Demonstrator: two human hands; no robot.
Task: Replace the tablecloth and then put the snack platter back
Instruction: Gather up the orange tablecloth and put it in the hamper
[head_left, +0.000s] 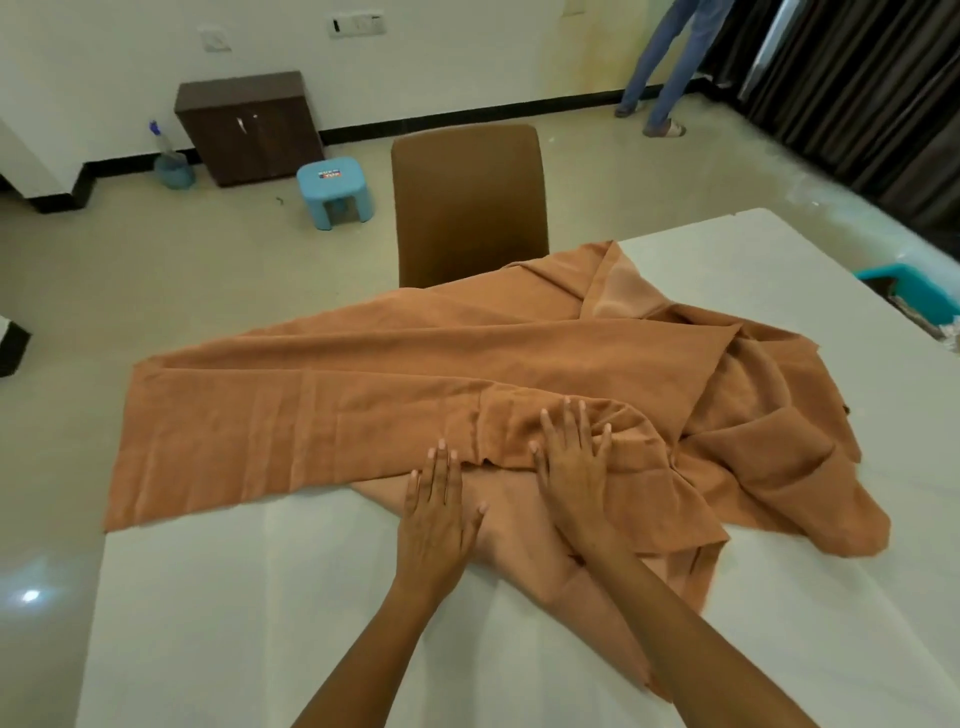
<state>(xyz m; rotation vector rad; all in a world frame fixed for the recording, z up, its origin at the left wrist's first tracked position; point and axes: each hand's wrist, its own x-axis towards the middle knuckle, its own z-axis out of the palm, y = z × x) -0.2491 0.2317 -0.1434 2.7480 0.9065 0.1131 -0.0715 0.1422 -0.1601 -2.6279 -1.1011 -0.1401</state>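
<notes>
While both lie flat, left hand, right hand press tablecloth; grip wide

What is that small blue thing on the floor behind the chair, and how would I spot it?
Start from the brown chair at the far edge of the white table. On the floor to its left, in front of the dark wooden cabinet, stands a stool. It is the only low, light-blue plastic piece there, with a sticker on top.

Home dining room: table, chair, curtains, small cabinet.
</notes>
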